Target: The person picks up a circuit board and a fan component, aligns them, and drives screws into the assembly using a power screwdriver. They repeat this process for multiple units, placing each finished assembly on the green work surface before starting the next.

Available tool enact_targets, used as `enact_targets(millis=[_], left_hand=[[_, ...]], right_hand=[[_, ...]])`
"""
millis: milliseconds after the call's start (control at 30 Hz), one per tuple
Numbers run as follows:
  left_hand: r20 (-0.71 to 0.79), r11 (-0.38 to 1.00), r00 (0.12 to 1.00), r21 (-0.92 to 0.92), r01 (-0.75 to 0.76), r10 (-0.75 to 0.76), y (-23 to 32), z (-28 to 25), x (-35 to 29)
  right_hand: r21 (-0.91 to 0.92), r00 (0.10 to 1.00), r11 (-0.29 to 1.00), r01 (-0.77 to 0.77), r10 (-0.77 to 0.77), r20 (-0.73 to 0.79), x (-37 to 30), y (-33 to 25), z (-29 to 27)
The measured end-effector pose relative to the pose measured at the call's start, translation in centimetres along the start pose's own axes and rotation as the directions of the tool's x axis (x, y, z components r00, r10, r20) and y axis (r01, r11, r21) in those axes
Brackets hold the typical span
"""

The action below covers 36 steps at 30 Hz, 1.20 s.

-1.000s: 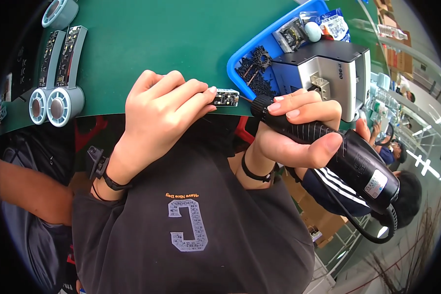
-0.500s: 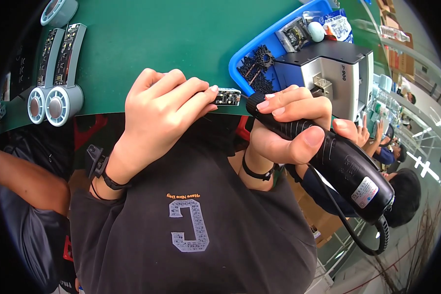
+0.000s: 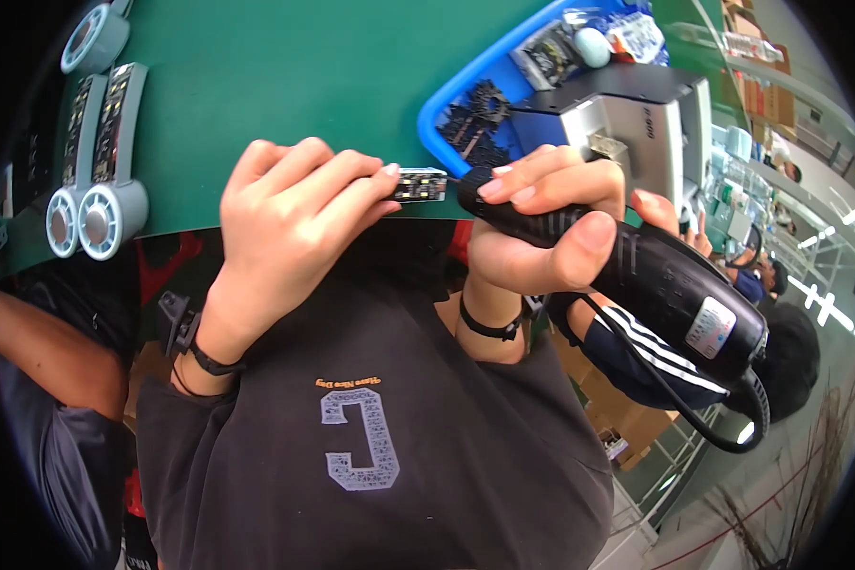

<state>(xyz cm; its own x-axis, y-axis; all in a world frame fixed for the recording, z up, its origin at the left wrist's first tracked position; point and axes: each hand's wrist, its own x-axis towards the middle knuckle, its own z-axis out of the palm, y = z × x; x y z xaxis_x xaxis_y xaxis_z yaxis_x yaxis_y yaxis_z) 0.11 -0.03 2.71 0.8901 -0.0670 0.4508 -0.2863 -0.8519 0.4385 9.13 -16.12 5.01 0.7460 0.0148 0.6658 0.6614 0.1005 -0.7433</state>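
My left hand [image 3: 294, 209] is closed around a light-coloured part carrying a black circuit board [image 3: 421, 185]. Only the board's end sticks out past my fingertips; the rest is hidden under the hand. In my right hand [image 3: 560, 223] is a black corded electric screwdriver [image 3: 670, 275], gripped near its front collar. Its tip points left at the board's exposed end and sits very close to it. Whether the tip touches a screw is too small to tell.
On the green table [image 3: 275, 85], two pale blue handle-shaped housings with boards [image 3: 114, 123] lie at the left, another round-ended one [image 3: 95, 38] beyond. A blue tray [image 3: 434, 114] holds black parts and packets, beside a grey-black machine [image 3: 627, 123]. Other people sit on both sides.
The whole view has shifted, so most table things appear further left. The screwdriver's rear end has swung slightly upward in the picture. Both hands keep their holds.
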Motion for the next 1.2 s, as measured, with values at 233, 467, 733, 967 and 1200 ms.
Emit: enact_targets(millis=[233,467,733,967,1200], left_hand=[[0.035,1.0,0.999,-0.01,-0.003,0.003,0.3,-0.5,0.3],[0.041,1.0,0.999,0.03,-0.002,0.001,0.7,-0.5,0.9],[0.037,0.999,0.999,0.031,0.007,-0.008,0.9,-0.3,0.7],[0.038,1.0,0.999,0.025,0.005,-0.006,0.5,-0.4,0.6],[0.018,1.0,1.0,0.01,0.024,-0.024,0.1,-0.1,0.0]], right_hand=[[-0.037,0.931,0.987,0.159,-0.162,-0.328,5.6,-3.6,-5.5],[-0.271,0.915,0.942,0.197,-0.276,-0.294,8.0,-1.3,-7.9],[-0.237,0.95,0.96,0.149,-0.205,-0.234,7.5,-0.5,-7.2],[-0.154,0.997,0.987,-0.043,0.032,-0.075,7.6,-1.6,-6.4],[0.066,0.996,0.996,0.062,-0.057,-0.072,1.3,-3.2,-0.9]])
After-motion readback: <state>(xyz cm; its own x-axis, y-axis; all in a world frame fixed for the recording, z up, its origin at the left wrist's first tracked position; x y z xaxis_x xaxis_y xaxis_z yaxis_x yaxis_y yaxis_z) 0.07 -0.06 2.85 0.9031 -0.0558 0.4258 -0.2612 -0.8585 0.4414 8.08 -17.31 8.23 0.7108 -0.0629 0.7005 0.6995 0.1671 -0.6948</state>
